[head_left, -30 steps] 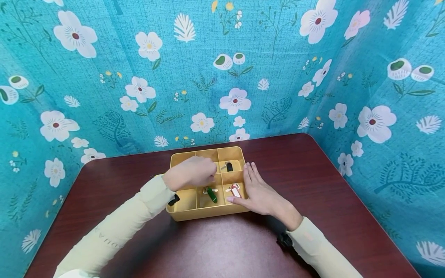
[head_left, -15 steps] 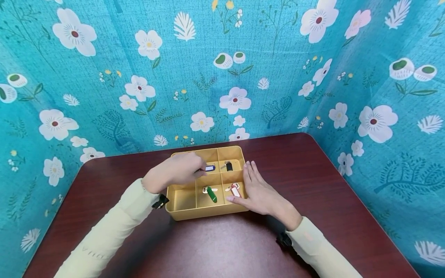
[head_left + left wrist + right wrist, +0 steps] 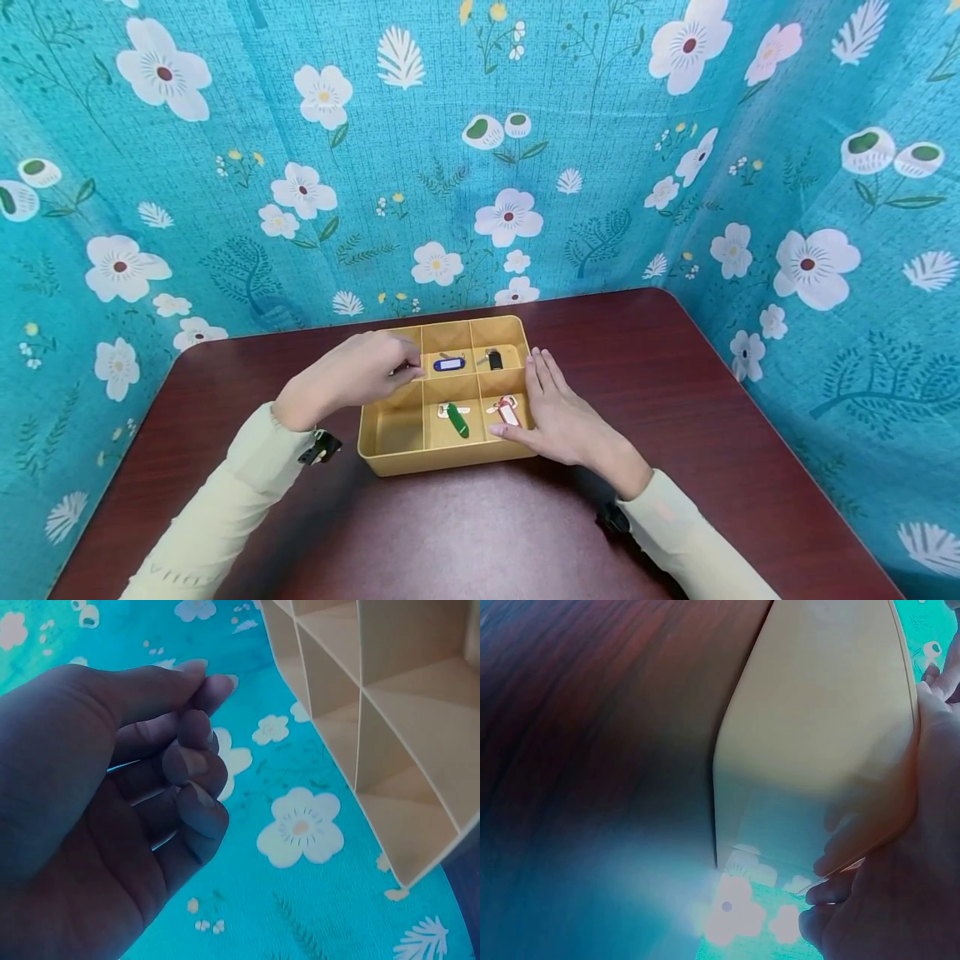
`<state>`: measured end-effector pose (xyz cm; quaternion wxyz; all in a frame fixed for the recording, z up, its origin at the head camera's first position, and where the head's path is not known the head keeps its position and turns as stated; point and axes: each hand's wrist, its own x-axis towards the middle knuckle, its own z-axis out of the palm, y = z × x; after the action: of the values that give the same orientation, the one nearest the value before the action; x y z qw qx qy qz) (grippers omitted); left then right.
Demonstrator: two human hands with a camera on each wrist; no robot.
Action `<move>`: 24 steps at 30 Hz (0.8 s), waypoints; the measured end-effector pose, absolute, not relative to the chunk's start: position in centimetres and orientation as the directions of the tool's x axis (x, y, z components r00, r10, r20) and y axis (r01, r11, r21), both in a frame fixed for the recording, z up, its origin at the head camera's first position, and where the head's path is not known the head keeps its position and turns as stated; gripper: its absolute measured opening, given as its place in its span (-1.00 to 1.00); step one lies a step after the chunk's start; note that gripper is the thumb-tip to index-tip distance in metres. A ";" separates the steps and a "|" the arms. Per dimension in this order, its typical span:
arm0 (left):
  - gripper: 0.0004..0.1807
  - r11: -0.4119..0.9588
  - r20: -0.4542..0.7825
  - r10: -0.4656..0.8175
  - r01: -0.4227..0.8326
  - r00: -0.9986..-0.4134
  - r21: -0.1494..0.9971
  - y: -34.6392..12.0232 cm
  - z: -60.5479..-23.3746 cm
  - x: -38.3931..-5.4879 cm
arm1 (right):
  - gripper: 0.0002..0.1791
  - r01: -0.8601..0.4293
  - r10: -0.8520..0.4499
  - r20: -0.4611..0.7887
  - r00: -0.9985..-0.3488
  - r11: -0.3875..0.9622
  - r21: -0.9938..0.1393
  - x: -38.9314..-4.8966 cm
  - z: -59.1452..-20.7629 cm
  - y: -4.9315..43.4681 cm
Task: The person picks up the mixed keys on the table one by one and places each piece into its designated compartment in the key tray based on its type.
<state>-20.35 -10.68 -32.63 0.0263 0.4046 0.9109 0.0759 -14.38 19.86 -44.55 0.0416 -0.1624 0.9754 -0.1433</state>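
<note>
A tan six-compartment organizer box [image 3: 450,459] stands on the table. My left hand [image 3: 360,368] is over its back-left part; in the left wrist view its fingers [image 3: 196,761] are loosely curled, thumb near index fingertip, holding nothing visible. Nearby in the back-middle compartment lies a key with a blue tag [image 3: 449,364]. A key with a black tag [image 3: 495,360] is at back right. Front middle has a key with a green tag [image 3: 457,420], front right a key with a red-and-white tag [image 3: 508,412]. My right hand [image 3: 566,423] rests against the box's right side, fingers extended, thumb over the front-right compartment.
The dark red table [image 3: 480,533] extends around the box. Behind and at both sides hangs a turquoise floral cloth [image 3: 480,192]. Dark devices are strapped at both cuffs, one being the left wrist device [image 3: 320,448].
My left hand has moved left from above the middle compartments to the back-left part, and the blue-tagged key has come into view. The right hand stays at the box's side.
</note>
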 end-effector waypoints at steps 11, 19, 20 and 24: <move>-0.91 0.712 0.069 0.668 0.663 -0.741 0.231 -13.7 -32.6 -20.7 | 0.39 -0.317 -0.331 -0.006 -0.944 0.909 -0.269 -14.5 -44.5 19.9; -0.93 0.735 0.077 0.635 0.631 -0.769 0.247 -15.2 -33.5 -21.0 | 0.40 -0.311 -0.330 -0.018 -0.944 0.905 -0.289 -14.4 -44.5 20.0; -0.92 0.736 0.076 0.633 0.629 -0.771 0.250 -15.3 -33.6 -21.0 | 0.40 -0.310 -0.329 -0.018 -0.944 0.905 -0.292 -14.4 -44.5 20.0; -0.91 0.747 0.066 0.619 0.613 -0.782 0.257 -15.8 -33.8 -20.9 | 0.39 -0.319 -0.336 -0.009 -0.942 0.903 -0.289 -14.4 -44.5 19.9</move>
<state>-20.87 -15.81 -33.79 0.0115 0.3297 0.9346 0.1332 -14.41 19.90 -44.52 0.0294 -0.1678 0.9749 -0.1432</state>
